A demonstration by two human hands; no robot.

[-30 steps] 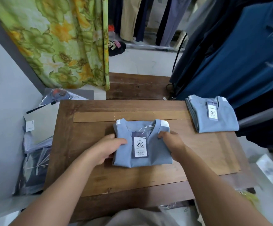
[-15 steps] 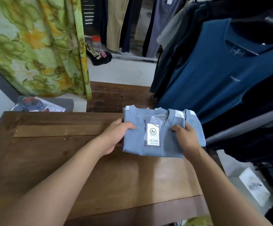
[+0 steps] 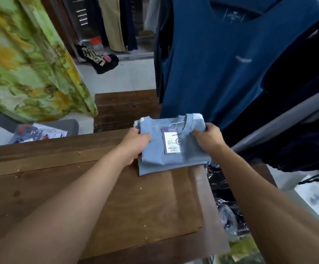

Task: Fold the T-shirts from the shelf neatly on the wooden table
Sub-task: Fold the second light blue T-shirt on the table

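A folded light-blue T-shirt (image 3: 174,161) with a white paper tag (image 3: 171,142) lies at the far right corner of the wooden table (image 3: 78,187), on top of another folded light-blue T-shirt whose edge (image 3: 145,171) shows underneath. My left hand (image 3: 135,144) grips the top shirt's left edge, thumb on top. My right hand (image 3: 207,137) grips its right edge near the collar.
Dark blue garments (image 3: 221,63) hang close behind and to the right of the stack. A green floral curtain (image 3: 21,63) hangs at the left. Plastic-wrapped items (image 3: 223,202) lie below the table's right edge, and more packets (image 3: 38,131) lie beyond its far left.
Both hands carried the folded shirt from the table's middle to the far right and set it on the other folded shirt. The camera turned right with them.
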